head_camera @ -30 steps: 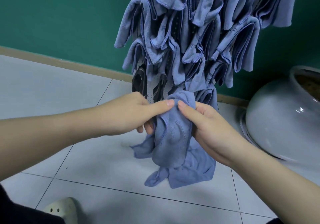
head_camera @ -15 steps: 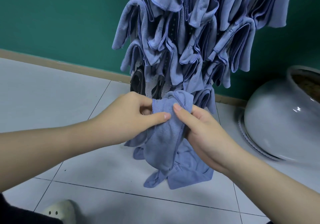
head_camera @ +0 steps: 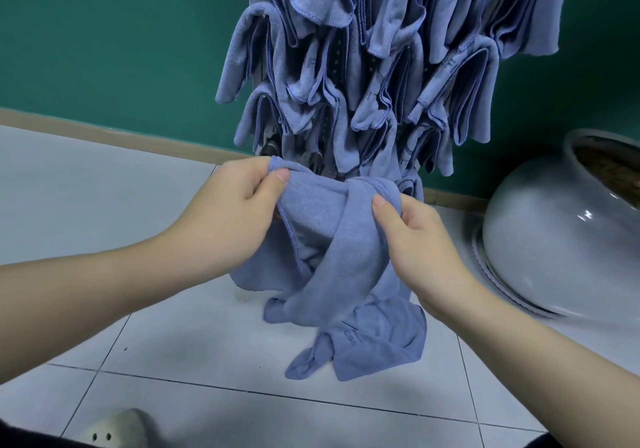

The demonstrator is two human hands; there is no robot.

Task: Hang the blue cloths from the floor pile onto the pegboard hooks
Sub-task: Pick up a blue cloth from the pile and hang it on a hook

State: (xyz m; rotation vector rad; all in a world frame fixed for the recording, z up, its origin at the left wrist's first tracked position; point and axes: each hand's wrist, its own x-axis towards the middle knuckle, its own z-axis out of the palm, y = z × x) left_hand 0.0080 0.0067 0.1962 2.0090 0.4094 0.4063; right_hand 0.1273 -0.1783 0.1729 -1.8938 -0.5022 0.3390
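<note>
1. The left hand [head_camera: 228, 212] pinched the upper left corner of a blue cloth [head_camera: 332, 236], thumb on the near face and the other fingers curled behind the hem.
2. The right hand [head_camera: 415, 239] pinched the same cloth at its upper right, thumb pressed on a bunched fold.
3. The cloth was held in the air between both hands, just in front of the lowest hanging cloths [head_camera: 363, 76]. Its top edge ran roughly left to right, sloping slightly down toward the right, and its body hung downward, with one band twisted diagonally from upper right to lower left.
4. Below it, another cloth [head_camera: 377, 347] lay crumpled on the floor [head_camera: 104, 212], directly under the held one; whether the two touched could not be told.
5. The hanging cloths covered the board almost wholly, with dark perforated strips showing between them.
6. The floor was pale tile with thin grout lines, a tan skirting strip met a green wall [head_camera: 104, 31], and a large pale glazed pot [head_camera: 554, 239] sat tilted to the right.
7. A pale shoe [head_camera: 114, 430] showed at the bottom edge.
</note>
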